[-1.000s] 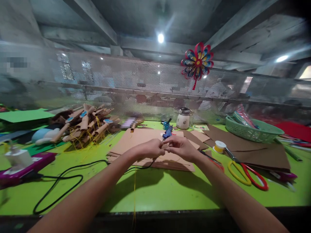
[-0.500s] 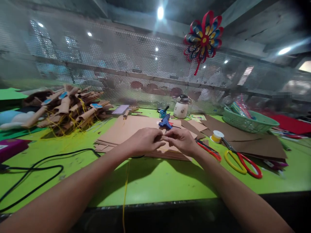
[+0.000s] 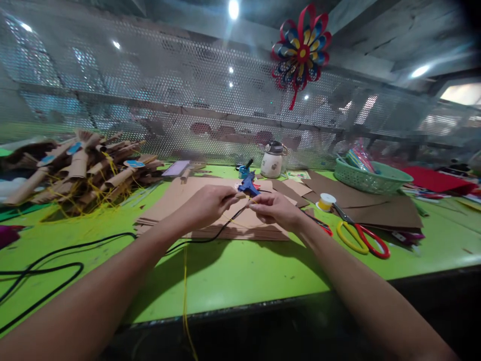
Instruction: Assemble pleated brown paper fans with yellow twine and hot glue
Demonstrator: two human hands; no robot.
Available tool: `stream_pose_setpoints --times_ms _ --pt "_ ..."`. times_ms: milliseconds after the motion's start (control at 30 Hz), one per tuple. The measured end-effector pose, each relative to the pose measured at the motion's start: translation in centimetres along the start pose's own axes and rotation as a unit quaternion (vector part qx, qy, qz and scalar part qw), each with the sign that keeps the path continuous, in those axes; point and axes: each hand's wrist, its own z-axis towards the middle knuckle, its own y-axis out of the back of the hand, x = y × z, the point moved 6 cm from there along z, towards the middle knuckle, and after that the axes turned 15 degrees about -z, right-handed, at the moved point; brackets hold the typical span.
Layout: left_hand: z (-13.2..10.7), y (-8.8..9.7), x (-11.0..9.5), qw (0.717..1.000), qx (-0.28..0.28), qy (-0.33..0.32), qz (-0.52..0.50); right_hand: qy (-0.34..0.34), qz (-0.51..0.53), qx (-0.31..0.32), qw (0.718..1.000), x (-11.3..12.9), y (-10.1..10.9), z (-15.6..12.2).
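Over a stack of brown paper sheets (image 3: 180,200), my left hand (image 3: 214,203) is closed in a pinch. A little to its right, my right hand (image 3: 276,208) pinches too, with a trace of thin yellow string (image 3: 185,281) at its fingertips. The string also shows below the left fingers and hangs over the table's front edge; its course between the fingers is partly hidden. Just beyond the fingertips lies a blue glue gun (image 3: 248,186). Its black cord (image 3: 210,240) passes beneath my hands.
Rolled brown paper pieces (image 3: 93,170) with yellow strings are piled at left. To the right lie scissors (image 3: 363,238), a yellow thread spool (image 3: 325,202), dark brown sheets (image 3: 391,213) and a green basket (image 3: 372,178). A white bottle (image 3: 272,161) stands behind.
My hands have moved apart, opening a small gap between the fingertips. The whole view has shifted, so the tabletop things appear farther left.
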Motion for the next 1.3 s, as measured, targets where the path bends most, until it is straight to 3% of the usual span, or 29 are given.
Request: stream_pose_setpoints --times_ms 100,333,567,667,767,900,1000,1067,1133,1200,1300 --pt "0.1 1.5 0.8 1.000 -0.010 0.009 -0.012 0.008 -0.035 0.005 0.999 0.3 2.1 -0.4" --pt "-0.2 3.9 4.2 0.993 0.020 0.109 -0.051 0.014 -0.100 -0.039 0.994 -0.1 7.2 -1.4" --pt "-1.0 4.2 5.8 0.979 0.086 0.154 -0.104 -0.020 -0.131 -0.041 0.990 -1.3 9.7 -1.9" --pt "-1.2 3.4 5.1 0.973 0.102 0.164 -0.124 -0.018 -0.140 -0.030 0.990 -1.1 10.1 -2.4" --pt "-1.2 1.5 3.6 0.961 0.157 0.153 -0.169 -0.051 -0.203 -0.018 0.978 -1.4 10.4 -2.8" --pt "-1.7 -2.0 1.3 0.939 0.242 0.145 -0.198 -0.151 -0.372 -0.043 0.915 -3.1 12.0 -3.1" --pt "-2.1 -4.2 -0.3 0.945 0.279 0.111 -0.133 -0.150 -0.421 -0.125 0.886 -2.9 12.9 -2.8" --pt "-2.2 -4.7 -1.2 0.962 0.259 0.060 -0.055 -0.120 -0.441 -0.192 0.869 -1.8 12.6 -2.3" --pt "-2.4 -5.1 -2.1 0.967 0.251 0.027 -0.020 -0.077 -0.451 -0.227 0.860 -0.6 10.8 -1.5" --pt "-2.7 -5.5 -2.6 0.968 0.251 0.022 -0.007 -0.030 -0.452 -0.206 0.867 0.1 7.7 -0.5" --pt "-3.1 -6.0 -3.1 0.970 0.244 0.024 0.000 0.027 -0.446 -0.100 0.889 0.0 2.0 1.2"
